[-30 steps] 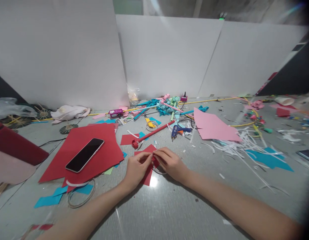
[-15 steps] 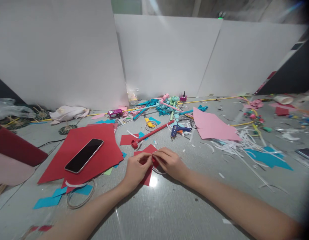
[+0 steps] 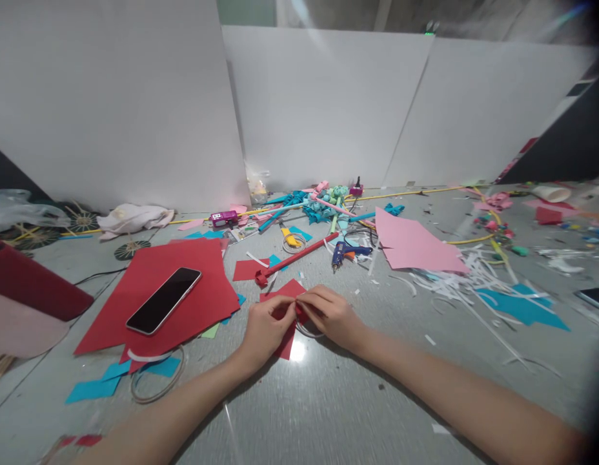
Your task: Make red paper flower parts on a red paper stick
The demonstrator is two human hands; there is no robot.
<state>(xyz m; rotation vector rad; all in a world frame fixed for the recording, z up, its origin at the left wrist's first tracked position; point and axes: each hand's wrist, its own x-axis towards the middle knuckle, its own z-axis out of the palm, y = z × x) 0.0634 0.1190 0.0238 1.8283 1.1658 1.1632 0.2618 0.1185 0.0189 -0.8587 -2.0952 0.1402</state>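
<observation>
My left hand (image 3: 266, 327) and my right hand (image 3: 332, 316) meet fingertip to fingertip, both closed in a pinch on a small red paper piece (image 3: 299, 310), mostly hidden by the fingers. Below them a flat red paper sheet (image 3: 284, 350) lies on the grey floor, with a pale ring (image 3: 306, 332) partly showing beside the right hand. Just beyond the hands rests a rolled red paper stick (image 3: 299, 257) with a curled paper bloom (image 3: 261, 278) at its near end. A blue glue gun (image 3: 348, 252) lies to its right.
At the left, a phone (image 3: 164, 301) lies on red paper sheets (image 3: 106, 316). Pink paper (image 3: 416, 244) and white paper strips (image 3: 459, 279) are at the right. Teal paper flowers (image 3: 316, 212) are heaped before the white panels (image 3: 319, 103). A yellow hose (image 3: 401, 194) runs along the back.
Almost nothing differs. Both hands keep their pinch at the same spot, and the whole view has shifted very slightly.
</observation>
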